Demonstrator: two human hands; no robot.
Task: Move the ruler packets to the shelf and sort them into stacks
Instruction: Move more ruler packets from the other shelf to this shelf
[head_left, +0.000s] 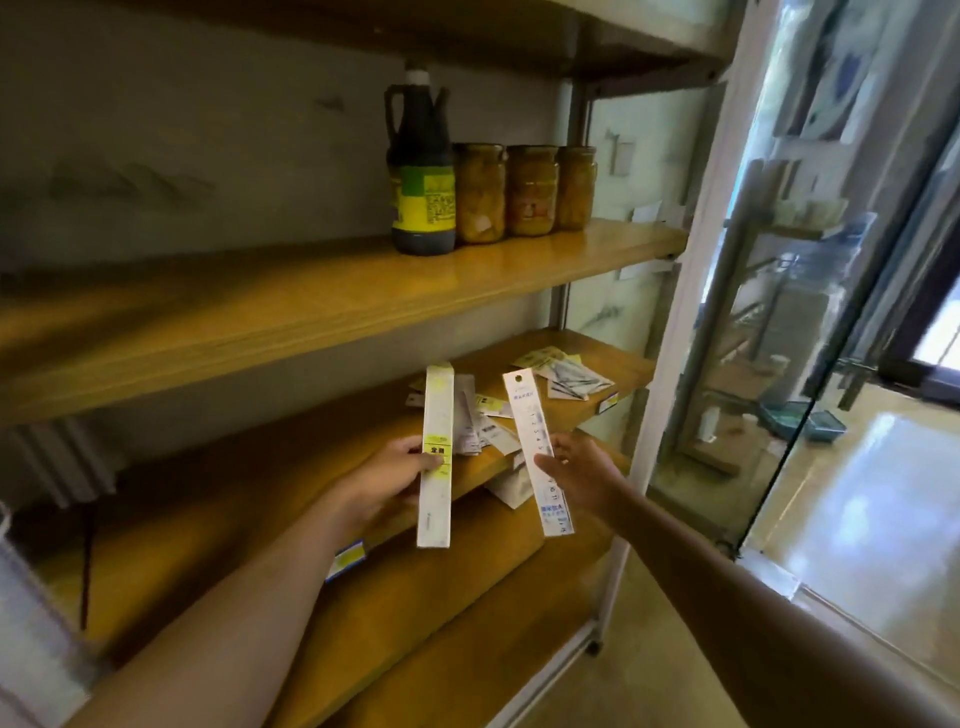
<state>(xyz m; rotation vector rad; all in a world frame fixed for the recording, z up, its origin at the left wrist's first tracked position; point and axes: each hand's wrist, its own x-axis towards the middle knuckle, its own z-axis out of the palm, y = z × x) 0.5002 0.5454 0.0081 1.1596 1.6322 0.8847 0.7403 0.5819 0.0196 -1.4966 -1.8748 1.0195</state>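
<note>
Wooden shelving (363, 291) fills the view, and both of the person's bare arms reach up toward its middle shelf (291, 447) from below. Left hand (387, 480) is raised with the palm turned toward the shelf, its fingers curled round the lower half of a white-and-yellow ruler packet (436, 452); the thumb presses the yellow label on the front. That packet stands nearly upright in front of the middle shelf's front edge, its long axis running up and down, top end leaning slightly right. Right hand (582, 473) is held beside it, fingers loosely spread, with the thumb and fingertips pinching the middle of a white-and-blue ruler packet (537, 452). This second packet also runs mostly up and down but tilts, its hang-hole end up and to the left, its blue-printed end down and to the right. Two packets are held, one in each hand, close together but not touching

On the middle shelf behind them lies a loose scatter of packets (483, 415), and further right a second pile of flat packets (566, 376); exact numbers cannot be told. On the shelf above stand one dark sauce bottle (421, 171) and three glass jars (527, 189) in a row to its right
</note>
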